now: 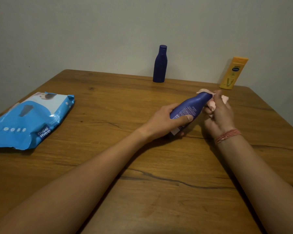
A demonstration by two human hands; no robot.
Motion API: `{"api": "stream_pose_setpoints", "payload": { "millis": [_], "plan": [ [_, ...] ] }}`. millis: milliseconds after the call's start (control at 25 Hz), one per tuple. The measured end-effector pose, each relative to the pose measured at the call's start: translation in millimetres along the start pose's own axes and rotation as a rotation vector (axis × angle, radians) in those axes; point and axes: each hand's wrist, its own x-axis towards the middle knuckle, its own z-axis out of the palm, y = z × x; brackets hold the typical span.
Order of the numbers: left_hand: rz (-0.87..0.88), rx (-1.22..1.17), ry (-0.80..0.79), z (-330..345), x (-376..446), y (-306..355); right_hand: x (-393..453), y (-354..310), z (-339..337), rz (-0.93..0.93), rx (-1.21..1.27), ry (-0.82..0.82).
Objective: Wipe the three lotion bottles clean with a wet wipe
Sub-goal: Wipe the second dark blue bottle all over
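**Bottle axis runs up-right into the wipe hand**

Over the wooden table (108, 166), the blue lotion bottle (189, 108) tilts, cap end far-right. The left hand (161, 123) clasps its base (thumb across the label); the right hand (218, 115) bunches a wet wipe (225, 98) round the cap end.

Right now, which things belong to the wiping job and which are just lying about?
Job: tilted blue bottle, wipe, left hand, right hand, upright blue bottle, yellow bottle, wipes pack.
Lying about: nothing but the table.
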Motion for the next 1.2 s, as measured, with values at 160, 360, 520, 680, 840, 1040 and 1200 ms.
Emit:
{"api": "stream_pose_setpoints", "payload": {
  "millis": [160, 360, 520, 680, 840, 1040, 1200],
  "plan": [
    [0.090, 0.318, 0.003, -11, 0, -2, 4, -14, -2, -0.118, 0.066, 0.049],
    [0.229, 0.636, 0.182, -12, -1, -10, -1, -19, 1, -0.413, -0.161, 0.009],
    [0.160, 0.553, 0.239, -2, -1, -8, -12, 4, 10, -0.692, -0.858, -0.180],
    [0.077, -0.031, 0.148, 2, 2, -4, -23, 26, 23, -0.876, -1.144, -0.450],
    [-0.001, -0.499, 0.233, 2, 4, -5, -39, 41, 30, -0.952, -1.200, -0.617],
    [-0.076, -0.575, 0.091, 0, 6, -9, -27, 25, 20, -1.049, -1.033, -0.386],
    [-0.083, -0.652, 0.062, 6, 6, -11, -23, 17, 15, -1.075, -1.028, -0.301]
  ]
}}
